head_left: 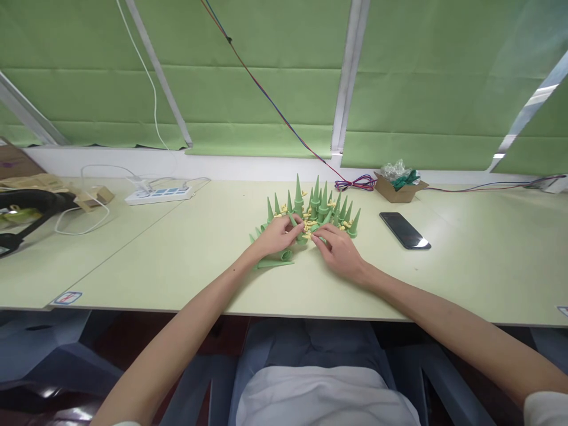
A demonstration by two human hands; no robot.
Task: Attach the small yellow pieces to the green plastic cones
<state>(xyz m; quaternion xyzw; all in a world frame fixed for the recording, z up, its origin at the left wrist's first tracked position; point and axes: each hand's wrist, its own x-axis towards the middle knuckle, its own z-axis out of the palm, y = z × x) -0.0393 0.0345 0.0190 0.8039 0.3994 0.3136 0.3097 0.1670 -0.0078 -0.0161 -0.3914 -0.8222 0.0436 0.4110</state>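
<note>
A cluster of green plastic cones [315, 204] stands upright on the table, with small yellow pieces [345, 225] among them. At its near left side, my left hand [280, 232] is closed around a green cone [298, 228]. My right hand [336, 247] faces it from the right, thumb and fingertips pinched at a small yellow piece [307, 236] by the cone's base. Both hands nearly meet in front of the cluster. Below my left hand, a hollow green cone [286, 255] shows its open end, and a slim green cone [275, 264] lies on its side.
A black phone [404, 231] lies to the right. Behind it stands a small cardboard box [396, 190] with clear plastic and green material, beside a coiled red-and-blue cable [355, 183]. A white power strip [160, 194] and a black headset-like object [33, 213] are at the left.
</note>
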